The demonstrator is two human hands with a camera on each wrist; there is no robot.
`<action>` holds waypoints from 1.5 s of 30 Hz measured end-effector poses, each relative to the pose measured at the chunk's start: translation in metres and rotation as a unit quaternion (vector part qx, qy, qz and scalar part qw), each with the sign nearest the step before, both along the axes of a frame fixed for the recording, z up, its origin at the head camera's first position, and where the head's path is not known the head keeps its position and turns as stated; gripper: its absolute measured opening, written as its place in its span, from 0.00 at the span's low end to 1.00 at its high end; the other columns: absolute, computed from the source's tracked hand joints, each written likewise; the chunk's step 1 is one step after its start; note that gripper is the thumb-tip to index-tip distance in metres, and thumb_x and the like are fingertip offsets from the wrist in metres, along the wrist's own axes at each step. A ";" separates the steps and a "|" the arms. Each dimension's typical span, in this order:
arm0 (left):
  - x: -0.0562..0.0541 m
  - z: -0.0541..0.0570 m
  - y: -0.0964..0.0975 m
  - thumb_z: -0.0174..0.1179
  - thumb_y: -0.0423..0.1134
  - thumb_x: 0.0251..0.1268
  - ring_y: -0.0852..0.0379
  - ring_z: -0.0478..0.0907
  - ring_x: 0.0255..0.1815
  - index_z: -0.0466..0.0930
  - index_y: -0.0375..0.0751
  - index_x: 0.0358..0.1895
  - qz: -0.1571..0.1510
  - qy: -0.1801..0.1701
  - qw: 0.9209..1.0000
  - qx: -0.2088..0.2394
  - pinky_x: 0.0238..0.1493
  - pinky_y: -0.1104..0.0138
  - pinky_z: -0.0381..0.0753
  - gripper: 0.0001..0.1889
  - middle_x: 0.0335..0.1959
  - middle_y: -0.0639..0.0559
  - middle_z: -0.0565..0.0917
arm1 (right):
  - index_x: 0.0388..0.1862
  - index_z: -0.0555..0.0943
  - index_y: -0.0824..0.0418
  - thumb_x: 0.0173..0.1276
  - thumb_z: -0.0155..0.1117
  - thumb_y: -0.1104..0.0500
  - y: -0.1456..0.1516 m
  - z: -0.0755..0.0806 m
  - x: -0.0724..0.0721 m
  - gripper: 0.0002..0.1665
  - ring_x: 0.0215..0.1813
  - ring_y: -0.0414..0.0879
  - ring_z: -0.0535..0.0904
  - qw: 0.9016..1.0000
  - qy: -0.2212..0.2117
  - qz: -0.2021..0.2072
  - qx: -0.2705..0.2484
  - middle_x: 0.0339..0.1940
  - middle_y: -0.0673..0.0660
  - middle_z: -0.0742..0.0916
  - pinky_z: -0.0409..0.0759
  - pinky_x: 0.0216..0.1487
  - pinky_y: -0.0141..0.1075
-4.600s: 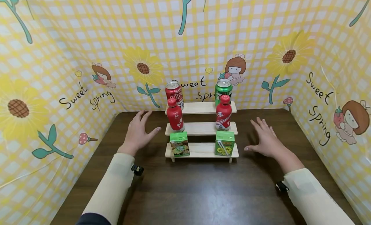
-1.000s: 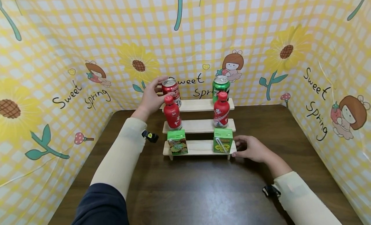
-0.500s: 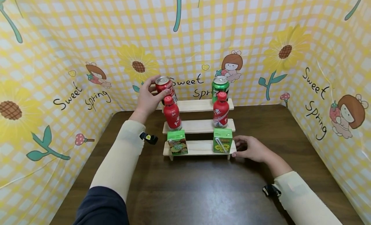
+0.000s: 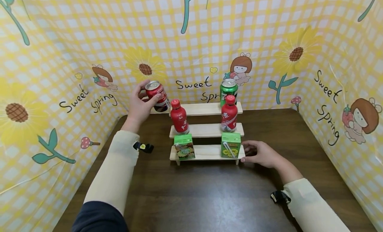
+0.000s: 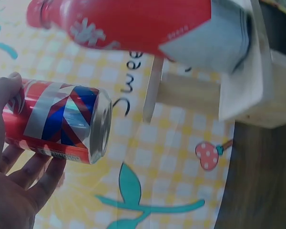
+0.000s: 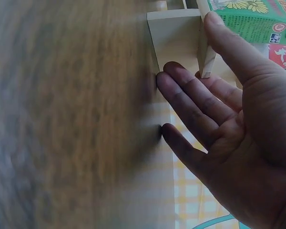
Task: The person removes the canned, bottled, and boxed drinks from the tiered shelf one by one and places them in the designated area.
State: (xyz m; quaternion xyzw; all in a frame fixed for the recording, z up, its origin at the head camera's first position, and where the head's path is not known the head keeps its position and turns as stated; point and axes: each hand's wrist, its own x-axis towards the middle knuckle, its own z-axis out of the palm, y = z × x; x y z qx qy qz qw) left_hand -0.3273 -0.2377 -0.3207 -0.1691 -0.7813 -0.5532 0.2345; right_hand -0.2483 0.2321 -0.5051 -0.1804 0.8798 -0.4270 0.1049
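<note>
My left hand point(image 4: 137, 107) grips a red soda can point(image 4: 154, 89) with thumb and fingers, off the left end of the wooden tiered stand point(image 4: 207, 152). The can is held in the air, slightly tilted. In the left wrist view the can point(image 5: 62, 117) lies across the fingers, its bottom pointing right. At the right end of the lowest tier, my right hand point(image 4: 261, 155) pinches the board. The right wrist view has the thumb on the board's front edge and a finger behind it, other fingers point(image 6: 195, 105) loosely bent near the tabletop.
On the top tier stands a green can point(image 4: 228, 92). The middle tier bears two red bottles, left point(image 4: 180, 120) and right point(image 4: 229, 117). Two green drink cartons, left point(image 4: 184, 149) and right point(image 4: 230, 147), sit on the lowest. A checked cloth point(image 4: 191, 46) hangs around the brown table point(image 4: 191, 198).
My left hand reached the red can, took it from the top tier's left end and moved it left. My right hand came in to the stand's lowest tier and has stayed there.
</note>
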 end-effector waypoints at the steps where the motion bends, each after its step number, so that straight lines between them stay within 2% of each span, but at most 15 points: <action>1: 0.001 -0.001 -0.004 0.72 0.32 0.67 0.55 0.82 0.50 0.71 0.37 0.74 0.003 -0.001 1.000 0.002 0.51 0.67 0.83 0.33 0.58 0.41 0.76 | 0.70 0.77 0.65 0.61 0.83 0.47 0.000 0.000 0.000 0.43 0.52 0.49 0.84 1.000 0.001 0.000 0.000 0.48 0.53 0.88 0.84 0.54 0.46; 8: 0.009 -0.013 -0.026 0.73 0.32 0.66 0.56 0.81 0.48 0.72 0.36 0.74 0.037 -0.013 0.999 -0.001 0.47 0.71 0.83 0.34 0.58 0.43 0.77 | 0.70 0.78 0.64 0.61 0.83 0.46 0.001 -0.003 0.000 0.43 0.53 0.50 0.84 1.000 0.004 -0.006 0.003 0.48 0.53 0.88 0.84 0.53 0.46; 18: 0.022 -0.040 -0.050 0.73 0.31 0.64 0.58 0.82 0.46 0.72 0.37 0.74 0.069 -0.040 0.997 -0.003 0.46 0.74 0.81 0.35 0.59 0.40 0.77 | 0.70 0.77 0.64 0.61 0.83 0.47 0.001 -0.002 0.002 0.44 0.54 0.50 0.85 1.000 -0.002 -0.007 -0.009 0.49 0.54 0.89 0.83 0.55 0.47; 22: 0.018 -0.059 -0.061 0.74 0.32 0.64 0.55 0.82 0.47 0.72 0.36 0.75 0.092 -0.050 0.994 -0.016 0.45 0.75 0.81 0.36 0.61 0.38 0.78 | 0.70 0.77 0.64 0.61 0.83 0.48 0.001 -0.002 0.002 0.43 0.53 0.50 0.85 1.000 0.000 -0.011 -0.013 0.49 0.54 0.89 0.83 0.56 0.48; 26: 0.009 -0.085 -0.076 0.76 0.37 0.63 0.57 0.81 0.49 0.73 0.42 0.74 0.121 -0.062 0.990 -0.027 0.47 0.76 0.80 0.36 0.60 0.42 0.78 | 0.70 0.78 0.64 0.61 0.83 0.48 0.001 -0.004 0.002 0.43 0.53 0.50 0.85 1.000 0.002 -0.010 -0.017 0.49 0.54 0.89 0.83 0.57 0.49; 30: 0.009 -0.105 -0.085 0.78 0.43 0.62 0.56 0.80 0.53 0.74 0.48 0.74 0.136 -0.084 0.987 -0.026 0.50 0.75 0.79 0.36 0.60 0.46 0.79 | 0.70 0.78 0.64 0.61 0.83 0.48 0.001 -0.005 0.002 0.43 0.53 0.50 0.85 1.000 0.002 -0.008 -0.018 0.49 0.53 0.89 0.82 0.57 0.49; 40: 0.014 -0.132 -0.093 0.80 0.43 0.60 0.55 0.82 0.51 0.75 0.46 0.72 0.144 -0.087 0.985 -0.028 0.52 0.70 0.82 0.37 0.58 0.47 0.81 | 0.70 0.78 0.64 0.61 0.83 0.49 -0.001 -0.004 0.004 0.42 0.53 0.49 0.85 1.000 -0.001 -0.010 -0.021 0.48 0.53 0.89 0.82 0.56 0.48; 45: 0.016 -0.143 -0.095 0.80 0.43 0.58 0.50 0.82 0.52 0.76 0.47 0.71 0.144 -0.093 0.985 -0.023 0.51 0.71 0.82 0.36 0.56 0.47 0.81 | 0.70 0.78 0.64 0.61 0.83 0.48 -0.001 -0.002 0.005 0.42 0.53 0.50 0.85 1.000 -0.001 -0.012 -0.019 0.49 0.53 0.89 0.82 0.56 0.49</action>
